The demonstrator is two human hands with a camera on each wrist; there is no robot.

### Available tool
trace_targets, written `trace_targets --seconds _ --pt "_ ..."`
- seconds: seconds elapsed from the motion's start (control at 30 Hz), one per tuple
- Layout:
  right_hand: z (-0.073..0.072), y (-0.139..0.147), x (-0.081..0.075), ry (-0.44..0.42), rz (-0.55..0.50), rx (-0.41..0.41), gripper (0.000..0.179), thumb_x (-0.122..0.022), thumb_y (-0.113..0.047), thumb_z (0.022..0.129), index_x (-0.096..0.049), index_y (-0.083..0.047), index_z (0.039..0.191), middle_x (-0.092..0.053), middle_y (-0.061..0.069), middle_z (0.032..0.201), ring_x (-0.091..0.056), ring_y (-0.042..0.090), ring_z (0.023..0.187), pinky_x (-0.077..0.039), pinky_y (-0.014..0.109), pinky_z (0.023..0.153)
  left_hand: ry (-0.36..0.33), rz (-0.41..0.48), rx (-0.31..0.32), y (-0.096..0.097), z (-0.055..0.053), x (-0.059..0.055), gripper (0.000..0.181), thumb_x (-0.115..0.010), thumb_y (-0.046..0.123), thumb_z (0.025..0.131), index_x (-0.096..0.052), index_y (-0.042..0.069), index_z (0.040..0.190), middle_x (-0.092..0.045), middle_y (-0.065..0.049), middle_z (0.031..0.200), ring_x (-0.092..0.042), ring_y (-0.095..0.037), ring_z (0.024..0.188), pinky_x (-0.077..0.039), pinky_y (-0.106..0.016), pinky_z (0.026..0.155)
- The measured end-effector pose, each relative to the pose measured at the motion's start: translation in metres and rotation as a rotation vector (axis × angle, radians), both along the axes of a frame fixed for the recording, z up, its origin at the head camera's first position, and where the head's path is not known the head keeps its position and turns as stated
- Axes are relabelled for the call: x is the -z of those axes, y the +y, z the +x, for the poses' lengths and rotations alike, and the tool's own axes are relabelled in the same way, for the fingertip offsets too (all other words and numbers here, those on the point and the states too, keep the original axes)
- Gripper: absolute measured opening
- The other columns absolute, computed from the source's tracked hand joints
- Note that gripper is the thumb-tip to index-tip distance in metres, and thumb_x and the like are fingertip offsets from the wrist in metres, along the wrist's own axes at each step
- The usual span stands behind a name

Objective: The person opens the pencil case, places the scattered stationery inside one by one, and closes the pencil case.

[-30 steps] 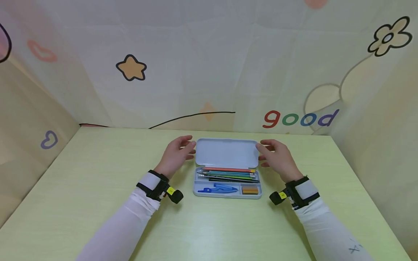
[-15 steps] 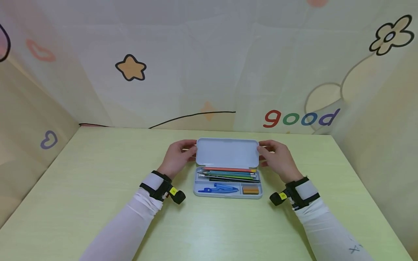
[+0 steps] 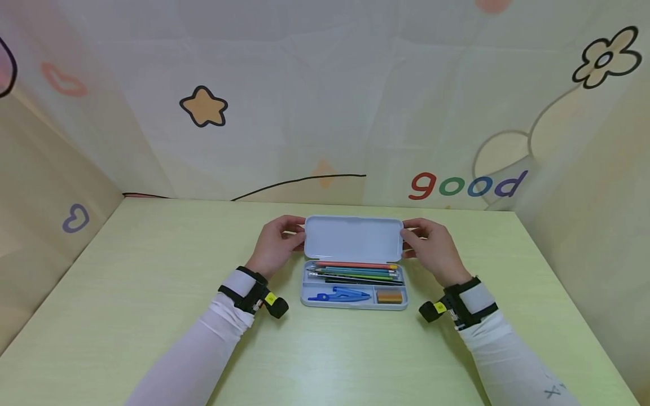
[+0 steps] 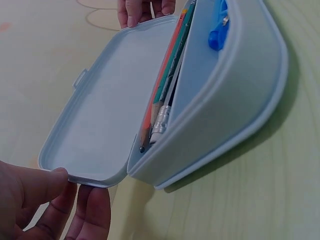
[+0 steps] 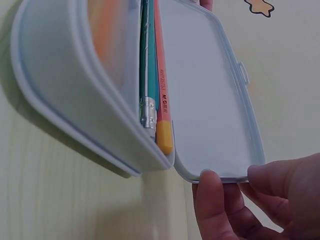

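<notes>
A light blue pencil case [image 3: 354, 305] lies open on the table, its lid [image 3: 354, 239] tipped back on the far side. My left hand [image 3: 274, 241] pinches the lid's left edge; in the left wrist view its thumb [image 4: 52, 182] lies on the rim with fingers beneath. At the opposite edge, my right hand [image 3: 433, 248] grips the lid between thumb [image 5: 270, 176] and fingers. Inside the case lie several pencils, among them a red pencil [image 3: 355, 264], in the long far compartment. A blue compass [image 3: 340, 295] and an orange-brown eraser [image 3: 389, 296] sit in the near compartments.
The pale wooden table [image 3: 325, 355] reaches back to a printed cloth backdrop [image 3: 304, 113], with more cloth at both sides. Each wrist wears a strapped black camera, the left camera [image 3: 276, 307] and right camera [image 3: 431, 309] standing near the case's front corners.
My left hand has moved right and taken hold of the lid's left edge. The right hand has closed onto the right edge. The case and its contents stay in place.
</notes>
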State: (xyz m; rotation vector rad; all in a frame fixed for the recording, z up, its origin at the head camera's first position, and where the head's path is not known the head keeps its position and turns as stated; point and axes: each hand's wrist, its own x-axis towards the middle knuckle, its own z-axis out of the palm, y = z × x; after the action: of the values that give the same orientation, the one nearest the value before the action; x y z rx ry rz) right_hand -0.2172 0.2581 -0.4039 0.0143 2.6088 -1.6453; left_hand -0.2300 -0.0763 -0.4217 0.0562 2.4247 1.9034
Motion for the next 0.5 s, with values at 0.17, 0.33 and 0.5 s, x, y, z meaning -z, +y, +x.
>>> trace_targets --seconds 0.17,0.33,0.5 --pt "0.003 0.0005 -0.0021 0.01 -0.016 -0.005 0.036 -0.06 -0.018 0.11 -0.061 0.001 0.141 -0.065 0.024 0.118 -0.072 0.033 0.094 -0.063 0.032 0.081 0.019 -0.014 0.007 0.0006 0.0026 -0.0035 0.032 -0.068 -0.001 0.103 -0.065 0.003 0.135 -0.065 -0.017 0.116 -0.069 -0.029 0.096 -0.062 -0.035 0.088" --pt "0.006 0.0007 -0.0042 0.018 -0.026 -0.01 0.036 -0.061 -0.018 0.11 -0.061 0.001 0.141 -0.066 0.025 0.116 -0.072 0.034 0.094 -0.063 0.033 0.081 0.038 -0.03 0.009 0.0009 0.0058 -0.0079 0.031 -0.068 -0.002 0.102 -0.065 0.002 0.133 -0.065 -0.017 0.117 -0.068 -0.03 0.097 -0.062 -0.038 0.089" --pt "0.0096 0.0006 -0.0076 0.024 -0.016 -0.011 0.035 -0.061 -0.017 0.11 -0.061 0.001 0.141 -0.065 0.025 0.116 -0.073 0.035 0.094 -0.063 0.034 0.083 0.085 -0.07 0.019 -0.0005 0.0082 -0.0082 0.03 -0.068 -0.003 0.101 -0.064 0.002 0.131 -0.065 -0.016 0.117 -0.067 -0.03 0.098 -0.062 -0.036 0.089"
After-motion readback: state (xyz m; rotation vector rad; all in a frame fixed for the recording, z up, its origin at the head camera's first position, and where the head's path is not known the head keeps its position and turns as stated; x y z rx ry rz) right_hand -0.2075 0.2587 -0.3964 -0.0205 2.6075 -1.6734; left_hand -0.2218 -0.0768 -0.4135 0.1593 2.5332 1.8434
